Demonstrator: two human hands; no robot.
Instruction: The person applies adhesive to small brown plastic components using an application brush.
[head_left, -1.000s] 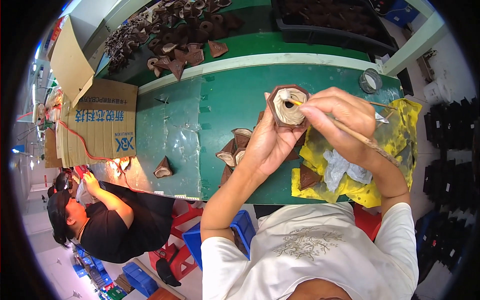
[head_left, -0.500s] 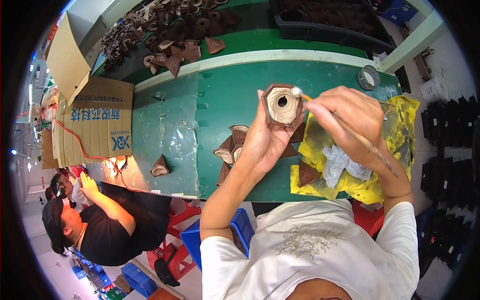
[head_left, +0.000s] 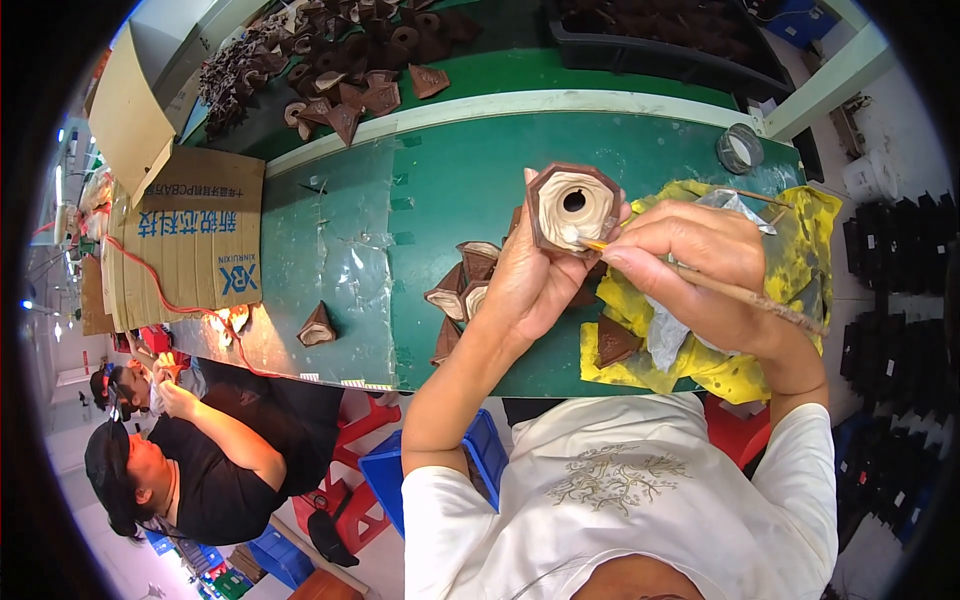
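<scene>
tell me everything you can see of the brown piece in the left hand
The brown piece has an angular, many-sided rim around a cream, rippled hollow with a dark hole near its middle. It looks moulded, perhaps resin. The left hand holds it above the green table, hollow facing the camera. The brush in the right hand appears to touch the hollow's lower edge.

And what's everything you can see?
table: one, green, middle
held piece: one, brown and cream, in left hand
brush: one, brown, in right hand
pieces: several, brown, on table
pile: one, brown, back left
tray: one, black, back right
cup: one, grey, back right
cloth: one, yellow, right
wipe: one, white, on cloth
box: one, tan, left
cable: one, red, left
bins: several, blue, mostly bottom
stools: some, red, bottom
people: at least two, nearest black-clad, left
shirt: one, white, bottom
hands: two, bare, middle
</scene>
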